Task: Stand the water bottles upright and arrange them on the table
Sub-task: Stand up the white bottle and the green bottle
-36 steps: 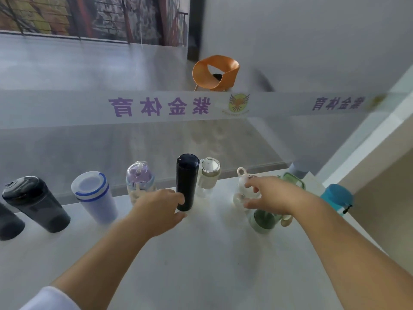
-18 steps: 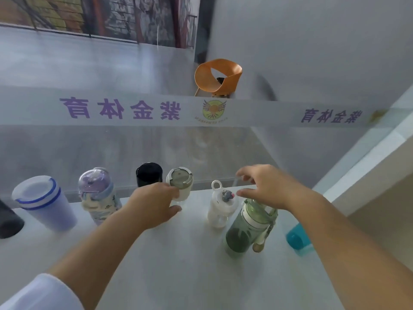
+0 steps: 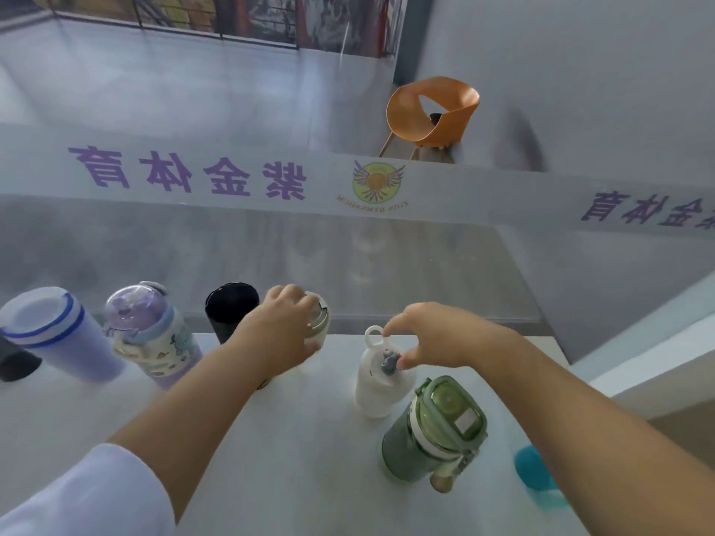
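Observation:
Several bottles stand upright in a row near the far edge of the white table. From the left they are a white tumbler with blue rings, a purple-lidded cartoon bottle, a black bottle, a cream bottle with a silver ring, a white bottle with a loop and a green bottle. My left hand wraps around the cream bottle. My right hand pinches the white bottle's cap between thumb and forefinger.
A dark tumbler is cut off at the left edge. A teal bottle shows beside my right forearm at the table's right edge. A glass wall with a lettered band rises right behind the table; an orange chair stands beyond it.
My left hand has moved right from the black bottle to the cream bottle. My right hand has left the green bottle's top and closed on the white bottle's cap. The view has shifted.

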{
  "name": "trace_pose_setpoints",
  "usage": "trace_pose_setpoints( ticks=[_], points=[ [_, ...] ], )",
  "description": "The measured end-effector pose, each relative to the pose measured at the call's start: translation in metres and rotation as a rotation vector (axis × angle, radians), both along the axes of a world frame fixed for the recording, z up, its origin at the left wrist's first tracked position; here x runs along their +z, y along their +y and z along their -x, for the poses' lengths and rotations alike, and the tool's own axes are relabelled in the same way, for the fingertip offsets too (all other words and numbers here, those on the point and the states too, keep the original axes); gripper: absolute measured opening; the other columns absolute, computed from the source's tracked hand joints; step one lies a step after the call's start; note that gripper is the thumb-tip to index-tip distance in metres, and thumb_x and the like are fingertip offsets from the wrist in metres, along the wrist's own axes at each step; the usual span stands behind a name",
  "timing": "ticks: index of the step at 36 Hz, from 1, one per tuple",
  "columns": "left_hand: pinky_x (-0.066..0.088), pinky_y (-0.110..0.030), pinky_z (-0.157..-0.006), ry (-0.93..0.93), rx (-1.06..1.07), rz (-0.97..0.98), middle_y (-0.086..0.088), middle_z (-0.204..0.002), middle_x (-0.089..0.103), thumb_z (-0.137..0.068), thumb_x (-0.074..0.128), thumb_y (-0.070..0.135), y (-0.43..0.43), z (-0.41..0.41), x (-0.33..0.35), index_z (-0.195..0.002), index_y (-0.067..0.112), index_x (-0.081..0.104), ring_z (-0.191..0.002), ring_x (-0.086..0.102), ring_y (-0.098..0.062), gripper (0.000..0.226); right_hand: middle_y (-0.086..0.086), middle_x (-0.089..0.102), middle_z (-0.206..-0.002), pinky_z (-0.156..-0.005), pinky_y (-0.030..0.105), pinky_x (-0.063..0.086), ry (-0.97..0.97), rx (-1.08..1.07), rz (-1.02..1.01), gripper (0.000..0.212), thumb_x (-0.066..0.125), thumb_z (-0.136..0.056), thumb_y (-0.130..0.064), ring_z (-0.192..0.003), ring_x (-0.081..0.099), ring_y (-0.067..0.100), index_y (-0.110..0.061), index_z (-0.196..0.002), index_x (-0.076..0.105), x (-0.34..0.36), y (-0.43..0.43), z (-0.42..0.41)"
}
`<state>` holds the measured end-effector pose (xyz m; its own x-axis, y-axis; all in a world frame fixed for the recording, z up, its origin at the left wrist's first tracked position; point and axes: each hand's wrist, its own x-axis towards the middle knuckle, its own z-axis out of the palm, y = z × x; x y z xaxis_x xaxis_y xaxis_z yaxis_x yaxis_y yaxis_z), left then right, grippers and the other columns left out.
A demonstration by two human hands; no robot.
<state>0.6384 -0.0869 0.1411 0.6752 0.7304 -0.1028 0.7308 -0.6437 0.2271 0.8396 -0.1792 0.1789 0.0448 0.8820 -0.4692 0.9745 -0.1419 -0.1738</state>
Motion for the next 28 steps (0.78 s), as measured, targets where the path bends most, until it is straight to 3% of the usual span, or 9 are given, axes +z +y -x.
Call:
trace_pose_setpoints(
  ticks=[3, 8, 14, 18, 25, 28],
  points=[
    [0.035, -0.032, -0.102, 0.037, 0.008, 0.04, -0.005, -0.141, 0.033, -0.083, 0.06, 0.037, 0.008, -0.009, -0.007, -0.138, 0.018, 0.033, -0.133, 0.027, -0.026, 0.064, -0.002, 0.049, -0.13, -0.086, 0.032, 0.044, 0.0, 0.036, 0.054, 0.056, 0.07, -0.08, -0.04, -0.113, 0.052, 0.022, -0.037, -0.131, 0.048, -0.014, 0.01, -0.002],
    [0.034, -0.039, -0.106, 0.079, 0.015, 0.11, -0.008, -0.147, 0.023, -0.084, 0.062, 0.038, 0.018, -0.019, -0.014, -0.142, 0.016, 0.022, -0.138, 0.019, -0.028, 0.074, 0.004, 0.046, -0.124, -0.089, 0.039, 0.048, -0.045, 0.072, 0.176, 0.057, 0.068, -0.08, -0.039, -0.108, 0.052, 0.026, -0.033, -0.131, 0.045, -0.035, 0.021, -0.001],
    [0.037, -0.04, -0.1, 0.118, -0.004, 0.089, -0.006, -0.14, 0.031, -0.082, 0.062, 0.04, 0.027, -0.025, -0.028, -0.137, 0.016, 0.029, -0.131, 0.029, -0.028, 0.068, 0.001, 0.046, -0.114, -0.077, 0.034, 0.048, -0.003, 0.041, 0.179, 0.063, 0.075, -0.072, -0.041, -0.098, 0.055, 0.024, -0.027, -0.123, 0.042, -0.06, 0.023, -0.002],
    [0.043, -0.042, -0.097, 0.102, 0.015, 0.087, -0.007, -0.137, 0.03, -0.083, 0.062, 0.037, 0.032, -0.027, -0.033, -0.134, 0.017, 0.033, -0.127, 0.031, -0.03, 0.062, 0.0, 0.049, -0.107, -0.077, 0.037, 0.052, 0.034, 0.043, 0.144, 0.063, 0.079, -0.067, -0.041, -0.091, 0.056, 0.022, -0.022, -0.114, 0.042, -0.069, 0.023, -0.002],
    [0.042, -0.038, -0.09, 0.082, 0.068, 0.172, -0.011, -0.123, 0.043, -0.08, 0.065, 0.027, 0.037, -0.031, -0.032, -0.127, 0.017, 0.04, -0.112, 0.042, -0.032, 0.054, -0.005, 0.055, -0.093, -0.072, 0.036, 0.052, 0.076, 0.016, 0.123, 0.052, 0.079, -0.067, -0.036, -0.082, 0.057, 0.018, -0.021, -0.101, 0.043, -0.074, 0.024, -0.005],
    [0.042, -0.036, -0.089, 0.074, 0.052, 0.196, -0.009, -0.122, 0.043, -0.078, 0.067, 0.027, 0.036, -0.031, -0.031, -0.129, 0.019, 0.04, -0.11, 0.041, -0.03, 0.058, 0.001, 0.057, -0.096, -0.073, 0.039, 0.051, 0.051, -0.01, 0.125, 0.042, 0.075, -0.071, -0.036, -0.085, 0.058, 0.024, -0.018, -0.099, 0.049, -0.076, 0.027, -0.006]
  ],
)
